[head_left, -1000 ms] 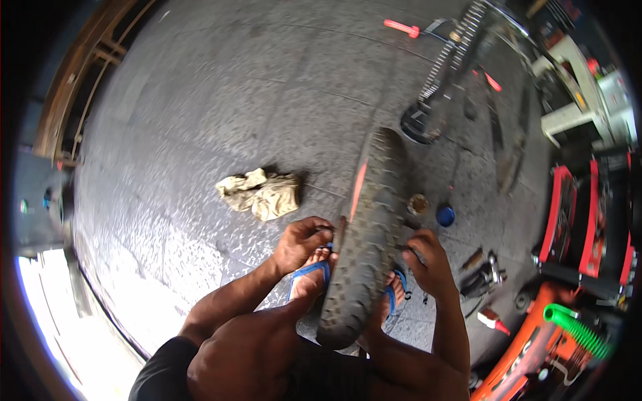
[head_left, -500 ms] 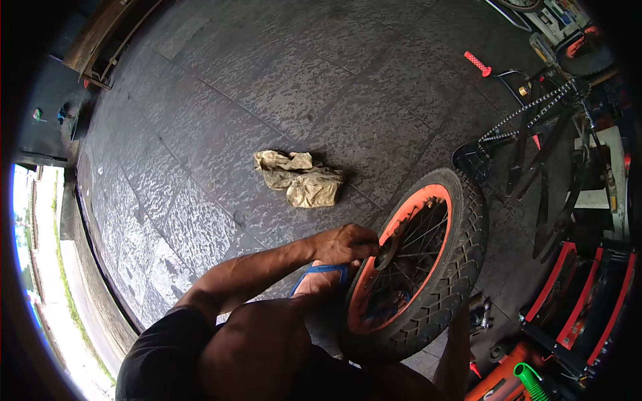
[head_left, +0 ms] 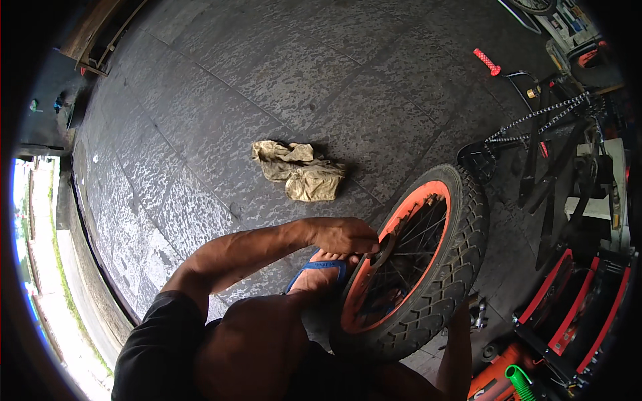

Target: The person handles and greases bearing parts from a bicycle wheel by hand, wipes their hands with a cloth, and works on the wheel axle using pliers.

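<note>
A bicycle wheel with an orange rim (head_left: 439, 194) and a knobby black tyre (head_left: 461, 248) stands tilted between my legs. My left hand (head_left: 344, 235) is closed at the hub side of the wheel. Its fingers grip a dark, flat tool with a curved end (head_left: 384, 254), wrench-like, lying across the spokes by the rim's near side. My right forearm (head_left: 457, 354) rises on the tyre's right, and the hand itself is hidden behind the tyre. Below my left hand is my foot in a blue-strapped sandal (head_left: 322, 264).
A crumpled tan cloth (head_left: 304, 175) lies on the dark tiled floor. To the right are a bicycle frame with a chain (head_left: 545, 120), a red handlebar grip (head_left: 487, 61), a red and black tool box (head_left: 568, 307) and a green tube (head_left: 518, 382). Small metal parts (head_left: 479, 314) lie beside the tyre.
The view has shifted slightly. My left hand has turned a little at the wheel with the tool still in it, and the wheel's lower end sits slightly further left.
</note>
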The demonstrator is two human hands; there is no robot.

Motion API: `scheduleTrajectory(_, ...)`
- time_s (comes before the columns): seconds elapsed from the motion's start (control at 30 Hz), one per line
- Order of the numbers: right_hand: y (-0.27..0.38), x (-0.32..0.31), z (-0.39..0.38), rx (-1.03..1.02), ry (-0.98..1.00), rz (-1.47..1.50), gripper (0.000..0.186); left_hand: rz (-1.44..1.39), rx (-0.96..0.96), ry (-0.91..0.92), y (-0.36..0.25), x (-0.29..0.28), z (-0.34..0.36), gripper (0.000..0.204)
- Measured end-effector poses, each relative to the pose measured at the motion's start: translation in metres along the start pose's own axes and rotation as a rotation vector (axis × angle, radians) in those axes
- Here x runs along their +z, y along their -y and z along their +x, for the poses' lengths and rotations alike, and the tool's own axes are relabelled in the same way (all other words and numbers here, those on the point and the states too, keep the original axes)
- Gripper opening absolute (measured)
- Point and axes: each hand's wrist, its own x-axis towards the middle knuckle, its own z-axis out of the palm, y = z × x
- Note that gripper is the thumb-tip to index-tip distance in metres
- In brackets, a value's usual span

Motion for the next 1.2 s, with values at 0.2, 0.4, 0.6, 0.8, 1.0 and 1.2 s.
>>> scheduleTrajectory(0.2,0.017,-0.006,0.007,-0.052,0.067,0.074,0.035,0.033,-0.072,0.014,-0.007,0.001,-0.003,0.028)
scheduleTrajectory(0.4,0.022,-0.015,0.013,-0.093,0.183,0.169,0.024,0.260,0.136,-0.057,-0.004,0.002,0.000,0.026)
scheduleTrajectory(0.6,0.034,-0.007,0.002,0.201,0.134,0.741,0.018,0.482,0.338,-0.110,-0.005,0.003,-0.001,0.020)
scheduleTrajectory(0.8,0.051,-0.013,0.006,0.319,0.153,0.466,0.018,0.348,0.122,-0.155,-0.020,-0.003,-0.013,0.029)
scheduleTrajectory(1.0,0.026,-0.004,0.003,0.280,0.148,0.455,0.020,0.330,0.106,-0.225,-0.014,-0.005,-0.021,0.024)
scheduleTrajectory(1.2,0.031,0.000,0.007,0.269,0.133,0.410,0.019,0.426,0.192,-0.237,-0.009,0.001,-0.015,0.023)
